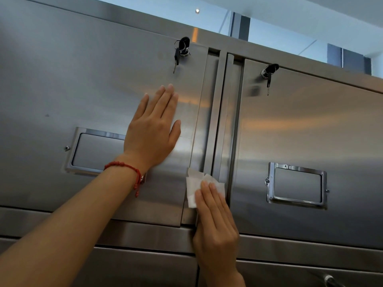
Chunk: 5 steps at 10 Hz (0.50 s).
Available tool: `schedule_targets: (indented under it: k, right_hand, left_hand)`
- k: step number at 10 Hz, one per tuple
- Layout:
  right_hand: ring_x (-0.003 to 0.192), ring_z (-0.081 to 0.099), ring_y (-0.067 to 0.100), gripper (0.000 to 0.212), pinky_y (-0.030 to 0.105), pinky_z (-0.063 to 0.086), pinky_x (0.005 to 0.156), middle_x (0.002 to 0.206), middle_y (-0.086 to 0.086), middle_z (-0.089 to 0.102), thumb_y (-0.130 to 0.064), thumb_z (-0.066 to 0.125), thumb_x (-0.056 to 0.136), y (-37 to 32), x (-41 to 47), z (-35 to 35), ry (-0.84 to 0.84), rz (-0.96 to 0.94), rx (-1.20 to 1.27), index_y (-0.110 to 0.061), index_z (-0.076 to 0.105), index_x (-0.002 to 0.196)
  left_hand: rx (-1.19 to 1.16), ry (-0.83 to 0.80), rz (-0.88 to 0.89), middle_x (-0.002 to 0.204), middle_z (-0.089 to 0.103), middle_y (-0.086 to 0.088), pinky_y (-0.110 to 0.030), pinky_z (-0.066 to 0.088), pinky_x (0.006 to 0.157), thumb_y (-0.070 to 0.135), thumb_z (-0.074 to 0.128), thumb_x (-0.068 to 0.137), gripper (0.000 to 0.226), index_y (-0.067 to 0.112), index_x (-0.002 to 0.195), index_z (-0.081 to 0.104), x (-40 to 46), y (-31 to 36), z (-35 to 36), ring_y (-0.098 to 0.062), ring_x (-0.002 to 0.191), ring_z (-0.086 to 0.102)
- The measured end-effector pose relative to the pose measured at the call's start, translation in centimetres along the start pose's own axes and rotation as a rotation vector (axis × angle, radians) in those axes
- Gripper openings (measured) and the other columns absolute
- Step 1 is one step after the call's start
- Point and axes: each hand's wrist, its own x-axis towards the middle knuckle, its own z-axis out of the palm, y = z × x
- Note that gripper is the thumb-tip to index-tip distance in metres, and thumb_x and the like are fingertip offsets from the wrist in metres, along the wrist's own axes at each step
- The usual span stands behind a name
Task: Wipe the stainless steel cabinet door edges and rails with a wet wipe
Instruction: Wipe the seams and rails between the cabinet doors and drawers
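My right hand [215,220] presses the wet wipe [196,187] flat-fingered against the left door's edge [193,154], low by the centre rail [217,121]; my left hand [154,129] braces the door, fingers straight. The wipe looks bunched, so it may skip the groove, or snag.

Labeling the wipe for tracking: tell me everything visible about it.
The wet wipe is a small white sheet, thin and crumpled, with creased corners sticking up at its top. It lies flat against the vertical edge of the left cabinet door, low on the door by the centre rail. The right hand presses it there with straight fingers, covering its lower right part. Wetness cannot be told.
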Motion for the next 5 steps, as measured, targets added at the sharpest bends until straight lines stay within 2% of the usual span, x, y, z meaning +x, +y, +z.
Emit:
schedule_targets:
  k: [1, 4, 5]
  right_hand:
    - [0.117, 0.056, 0.029, 0.033, 0.042, 0.049, 0.095, 0.121, 0.016, 0.060, 0.005, 0.056, 0.077, -0.4, -1.2, -0.1, 0.009, 0.008, 0.010, 0.001, 0.065, 0.109]
    - [0.117, 0.055, 0.030, 0.034, 0.045, 0.048, 0.094, 0.121, 0.016, 0.059, 0.001, 0.056, 0.079, -0.2, -0.7, -0.2, -0.005, -0.004, 0.003, -0.001, 0.059, 0.113]
    - [0.117, 0.056, 0.028, 0.036, 0.041, 0.049, 0.095, 0.121, 0.015, 0.060, 0.003, 0.059, 0.075, -0.6, -1.7, -0.4, 0.004, 0.006, 0.016, -0.001, 0.062, 0.111]
  left_hand:
    - [-0.005, 0.000, 0.001, 0.151, 0.024, -0.014, -0.042, 0.012, 0.117, 0.036, 0.016, 0.092, 0.062, 0.003, 0.144, 0.028, -0.1, 0.0, 0.0, -0.025, 0.142, 0.019]
    - [-0.008, -0.001, -0.001, 0.151, 0.024, -0.014, -0.041, 0.012, 0.117, 0.036, 0.017, 0.092, 0.063, 0.003, 0.144, 0.028, 0.0, 0.0, 0.0, -0.025, 0.142, 0.018]
    - [-0.006, 0.000, 0.000, 0.151, 0.025, -0.014, -0.041, 0.012, 0.117, 0.036, 0.017, 0.092, 0.062, 0.003, 0.143, 0.028, -0.1, 0.0, 0.0, -0.025, 0.141, 0.019]
